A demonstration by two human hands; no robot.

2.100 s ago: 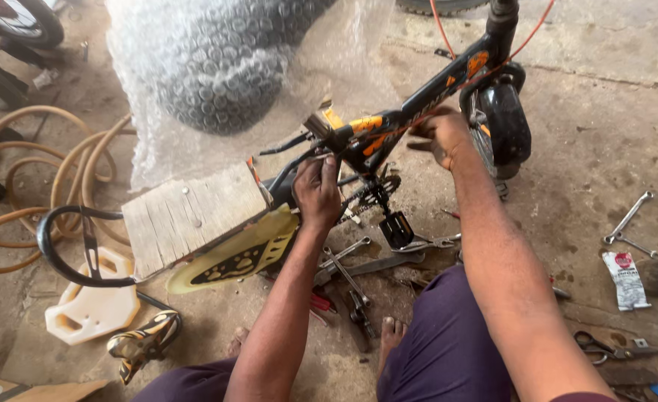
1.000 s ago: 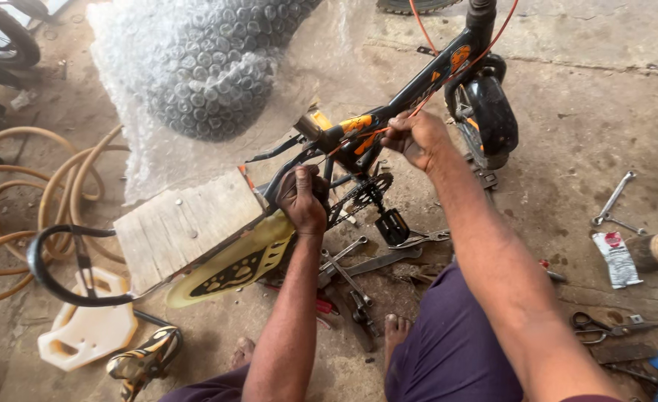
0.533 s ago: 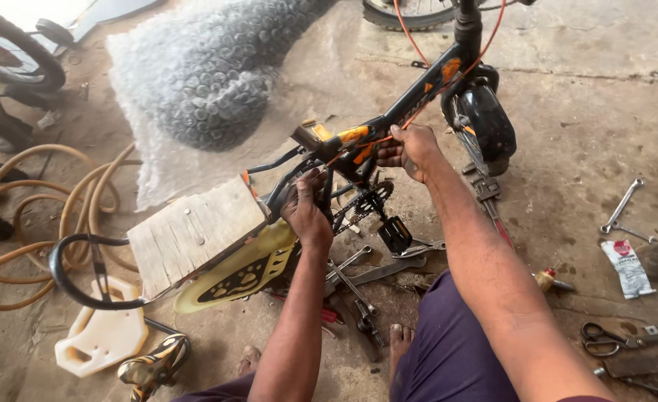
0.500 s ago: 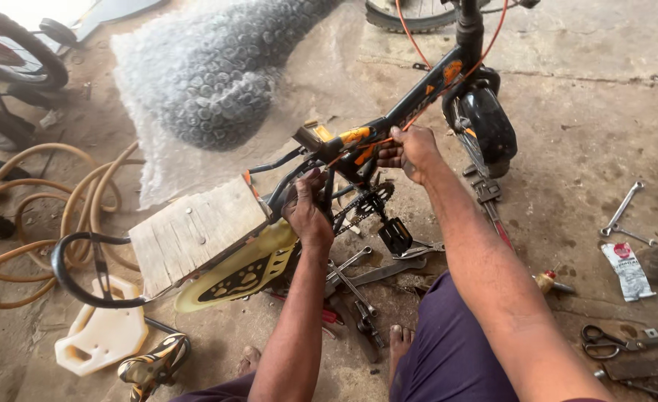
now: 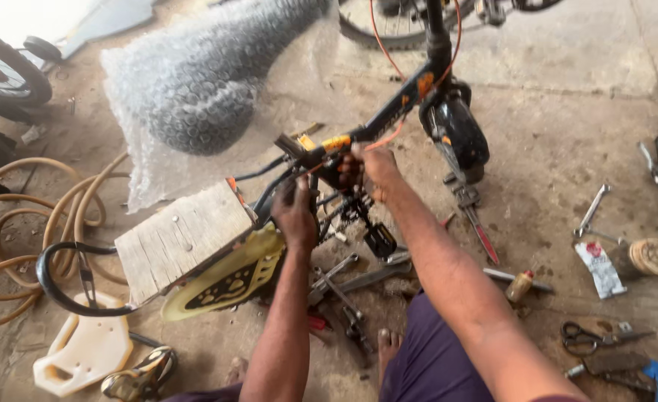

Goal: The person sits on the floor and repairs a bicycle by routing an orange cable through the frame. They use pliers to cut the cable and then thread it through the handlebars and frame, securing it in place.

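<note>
While the small black-and-orange bicycle frame [image 5: 388,119] lies on the concrete floor [image 5: 567,97] at mid-scene, the left hand [image 5: 295,212] clasps its dark tubing near the yellow chain guard [image 5: 228,279], and the right hand [image 5: 370,170] closes tightly around the orange-marked bar just beyond.

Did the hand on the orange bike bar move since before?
Barely. The right hand grips the bike frame at the same orange spot beside the pedal; the camera shifted instead.
</note>
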